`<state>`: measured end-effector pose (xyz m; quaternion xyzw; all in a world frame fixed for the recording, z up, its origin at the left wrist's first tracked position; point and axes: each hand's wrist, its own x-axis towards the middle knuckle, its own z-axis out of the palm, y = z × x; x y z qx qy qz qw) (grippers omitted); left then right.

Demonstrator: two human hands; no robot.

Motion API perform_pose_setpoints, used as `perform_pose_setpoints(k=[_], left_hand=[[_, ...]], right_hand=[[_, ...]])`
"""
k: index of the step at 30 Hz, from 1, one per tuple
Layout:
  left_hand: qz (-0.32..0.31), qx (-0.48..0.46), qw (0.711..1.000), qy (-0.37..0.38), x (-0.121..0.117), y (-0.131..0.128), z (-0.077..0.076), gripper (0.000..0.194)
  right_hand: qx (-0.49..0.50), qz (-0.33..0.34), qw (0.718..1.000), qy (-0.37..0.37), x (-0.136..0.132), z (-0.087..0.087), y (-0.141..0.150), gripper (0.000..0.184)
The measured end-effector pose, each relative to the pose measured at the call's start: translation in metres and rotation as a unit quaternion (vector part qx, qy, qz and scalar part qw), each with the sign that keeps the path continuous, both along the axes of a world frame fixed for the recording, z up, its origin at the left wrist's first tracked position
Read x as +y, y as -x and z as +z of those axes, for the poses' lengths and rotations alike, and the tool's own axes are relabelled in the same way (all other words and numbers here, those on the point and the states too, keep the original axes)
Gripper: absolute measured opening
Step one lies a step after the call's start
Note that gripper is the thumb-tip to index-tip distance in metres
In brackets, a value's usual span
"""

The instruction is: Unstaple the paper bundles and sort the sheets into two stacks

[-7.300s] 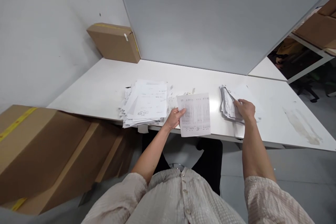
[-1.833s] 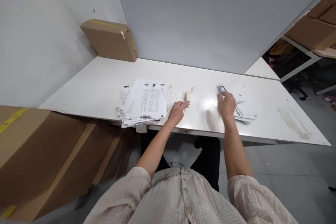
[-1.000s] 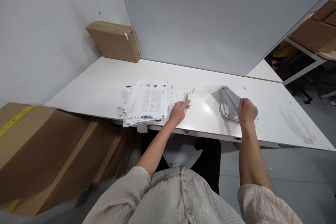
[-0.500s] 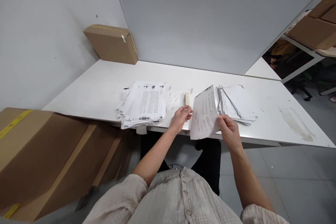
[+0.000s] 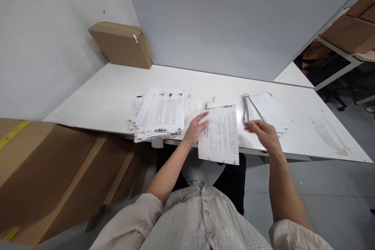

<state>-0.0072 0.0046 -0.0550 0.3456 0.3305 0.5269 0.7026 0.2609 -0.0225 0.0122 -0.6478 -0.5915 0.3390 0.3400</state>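
My left hand (image 5: 197,128) holds a printed sheet of paper (image 5: 220,134) by its left edge, over the near edge of the white table (image 5: 117,97). My right hand (image 5: 262,133) hovers just right of that sheet with its fingers loosely spread and nothing in it, close to the neat stack of papers (image 5: 265,110) on the right. A messier pile of printed papers (image 5: 159,115) lies left of my left hand. A small beige object (image 5: 208,104) peeks out just behind the held sheet.
A flat cardboard box (image 5: 121,45) leans in the table's far left corner against the wall. A large cardboard box (image 5: 49,172) stands by my left side. A grey partition panel (image 5: 228,19) backs the table. A stain (image 5: 329,140) marks the right end.
My right hand lifted a sheet off the right stack and passed it across; my left hand now holds it, and the right hand has let go and moved back toward the stack.
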Motion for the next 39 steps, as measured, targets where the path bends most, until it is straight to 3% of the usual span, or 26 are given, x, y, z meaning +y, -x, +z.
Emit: perform_pose_setpoints(k=[2, 3, 6, 9, 18, 21, 27, 32, 35, 37, 39], left_hand=[[0.031, 0.055, 0.997, -0.055, 0.004, 0.006, -0.007, 0.072], [0.046, 0.082, 0.992, -0.079, 0.005, 0.007, -0.009, 0.075], [0.072, 0.156, 0.976, -0.136, 0.005, 0.009, -0.013, 0.082], [0.076, 0.172, 0.970, -0.151, 0.004, 0.008, -0.015, 0.088], [0.053, 0.063, 0.992, -0.096, 0.008, 0.004, -0.024, 0.102], [0.065, 0.015, 0.993, -0.101, 0.009, 0.003, -0.022, 0.089], [0.068, -0.030, 0.996, -0.049, 0.009, 0.002, -0.018, 0.057], [0.058, -0.040, 0.997, -0.040, 0.009, 0.004, -0.019, 0.053], [0.038, -0.038, 0.998, -0.033, 0.009, 0.004, -0.019, 0.046], [0.031, -0.041, 0.998, -0.023, 0.009, 0.004, -0.018, 0.043], [0.030, -0.049, 0.998, -0.008, 0.010, 0.004, -0.018, 0.041]], right_hand=[[-0.145, -0.137, 0.977, -0.075, 0.030, -0.007, -0.026, 0.045], [-0.216, -0.170, 0.957, -0.094, 0.046, -0.013, -0.038, 0.050], [-0.331, -0.186, 0.924, -0.044, 0.081, -0.032, -0.066, 0.070], [-0.339, -0.200, 0.918, 0.039, 0.096, -0.044, -0.074, 0.075], [-0.310, -0.236, 0.918, 0.071, 0.102, -0.045, -0.073, 0.048], [-0.349, -0.208, 0.911, 0.073, 0.101, -0.041, -0.070, 0.043], [-0.467, -0.168, 0.868, 0.037, 0.094, -0.032, -0.063, 0.042], [-0.448, -0.196, 0.871, 0.038, 0.091, -0.034, -0.060, 0.034], [-0.448, -0.172, 0.875, 0.064, 0.088, -0.031, -0.052, 0.035], [-0.461, -0.168, 0.870, 0.037, 0.080, -0.023, -0.043, 0.036], [-0.451, -0.186, 0.872, -0.047, 0.068, -0.007, -0.033, 0.034]])
